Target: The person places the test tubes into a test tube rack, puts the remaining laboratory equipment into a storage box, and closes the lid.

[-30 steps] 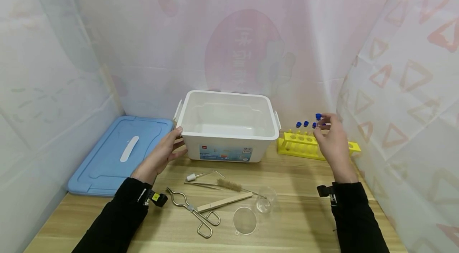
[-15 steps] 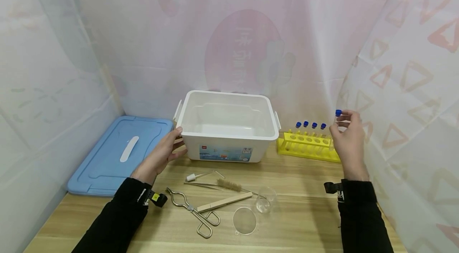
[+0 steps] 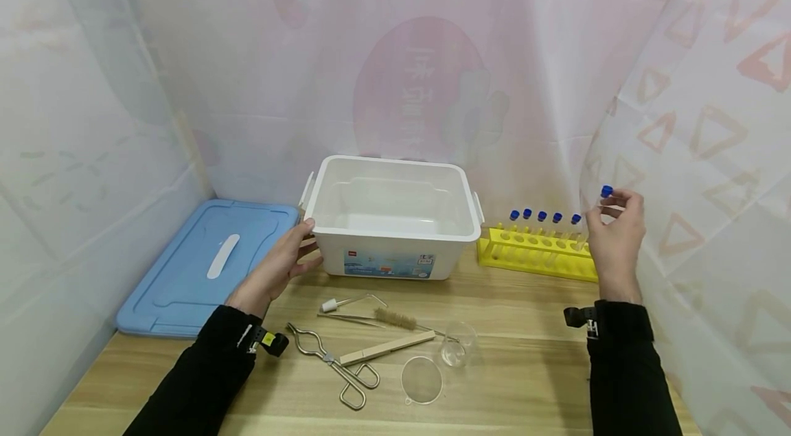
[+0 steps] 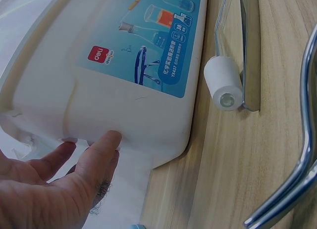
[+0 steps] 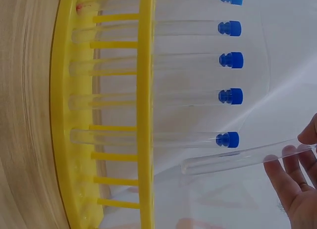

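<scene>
My right hand (image 3: 618, 237) pinches a clear test tube (image 5: 237, 157) near its top; its blue cap (image 3: 607, 191) shows above the fingers. The tube's rounded bottom is outside the yellow test tube rack (image 5: 146, 179), slightly tilted beside the last tube standing in it. Several blue-capped tubes (image 5: 193, 139) stand in a row in the rack. At the left front corner of the white plastic box (image 3: 383, 237), my left hand (image 3: 281, 264) touches the wall with extended fingers, its fingertips (image 4: 111, 137) on the plastic.
A blue lid (image 3: 185, 278) lies left of the box. In front are metal tongs (image 3: 327, 357), a wooden test tube clamp (image 3: 386, 348), a bristle brush (image 3: 395, 318), tweezers (image 3: 349, 317), a bent glass tube with white stopper (image 3: 329, 305), a clear beaker (image 3: 457, 347) and a round mesh-like disc (image 3: 422, 381).
The right hand has moved rightward along the rack. It left one tube, then another, standing in the rack, and now holds a further tube. The left hand has stayed at the box.
</scene>
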The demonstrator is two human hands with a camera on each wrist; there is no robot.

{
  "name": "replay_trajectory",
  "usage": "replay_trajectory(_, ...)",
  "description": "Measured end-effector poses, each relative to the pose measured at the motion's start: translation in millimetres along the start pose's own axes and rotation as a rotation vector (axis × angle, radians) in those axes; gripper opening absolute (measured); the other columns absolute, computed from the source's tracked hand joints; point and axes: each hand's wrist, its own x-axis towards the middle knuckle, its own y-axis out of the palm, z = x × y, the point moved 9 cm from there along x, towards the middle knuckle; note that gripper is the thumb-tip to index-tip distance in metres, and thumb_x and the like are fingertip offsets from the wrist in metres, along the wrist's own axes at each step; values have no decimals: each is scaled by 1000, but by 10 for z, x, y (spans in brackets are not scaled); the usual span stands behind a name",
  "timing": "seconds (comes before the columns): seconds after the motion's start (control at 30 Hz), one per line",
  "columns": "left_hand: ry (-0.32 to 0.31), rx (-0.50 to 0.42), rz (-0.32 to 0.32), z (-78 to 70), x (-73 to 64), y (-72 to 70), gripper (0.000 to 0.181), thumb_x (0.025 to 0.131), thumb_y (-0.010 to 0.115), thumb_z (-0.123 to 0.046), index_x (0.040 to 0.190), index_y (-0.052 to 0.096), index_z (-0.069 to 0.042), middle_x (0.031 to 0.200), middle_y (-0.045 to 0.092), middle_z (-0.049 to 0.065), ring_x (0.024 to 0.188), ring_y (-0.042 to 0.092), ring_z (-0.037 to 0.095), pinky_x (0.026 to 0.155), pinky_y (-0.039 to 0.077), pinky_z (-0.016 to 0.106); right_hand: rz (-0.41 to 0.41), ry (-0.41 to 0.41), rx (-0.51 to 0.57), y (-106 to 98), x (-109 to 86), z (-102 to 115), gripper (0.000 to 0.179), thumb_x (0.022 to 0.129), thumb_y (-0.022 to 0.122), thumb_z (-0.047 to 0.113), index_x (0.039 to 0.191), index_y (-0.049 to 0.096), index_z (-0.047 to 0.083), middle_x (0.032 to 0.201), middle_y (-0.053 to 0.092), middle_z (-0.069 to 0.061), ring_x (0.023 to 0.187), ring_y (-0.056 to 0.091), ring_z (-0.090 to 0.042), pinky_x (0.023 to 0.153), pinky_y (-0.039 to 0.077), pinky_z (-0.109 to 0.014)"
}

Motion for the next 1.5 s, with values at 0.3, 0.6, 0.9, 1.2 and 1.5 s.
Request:
replay_trajectory(0.3, 3, 3, 3, -1, -13, 5, 85, 126, 38, -59, 190, 10, -11, 194, 13, 28, 183, 20, 53, 143, 40, 65, -30, 14, 27, 25, 78, -137, 45, 117, 60, 18, 160, 51, 12, 128, 50, 22, 121, 60, -4, 97, 53, -14)
replay_trajectory(0.6, 3, 4, 3, 3, -15, 7, 85, 126, 39, -60, 190, 11, -12, 194, 14, 28, 183, 21, 53, 144, 40, 66, -7, 39, 6, 92, 114, -274, 45, 117, 61, 17, 160, 51, 10, 127, 48, 21, 125, 62, -11, 99, 55, -16)
replay_trajectory(0.9, 6, 3, 1, -3, -12, 4, 85, 126, 39, -60, 190, 11, -11, 194, 15, 29, 183, 21, 53, 143, 41, 65, 1, 66, 7, 115, 129, -343, 47, 118, 60, 19, 163, 50, 11, 132, 51, 18, 129, 62, -12, 105, 58, -19)
replay_trajectory(1.2, 4, 0, 0, 2, -14, 1, 85, 127, 39, -59, 189, 12, -9, 192, 16, 29, 182, 22, 54, 143, 40, 66, -4, 83, 6, 134, 142, -384, 47, 120, 59, 19, 165, 48, 11, 137, 54, 13, 132, 62, -13, 112, 60, -24)
replay_trajectory(1.5, -8, -6, -6, 11, 1, 1, 84, 127, 38, -59, 189, 13, -9, 192, 16, 29, 182, 22, 53, 143, 41, 66, 60, 133, -1, 224, 100, -513, 51, 120, 57, 18, 168, 43, 6, 153, 53, -6, 147, 64, -27, 120, 62, -32)
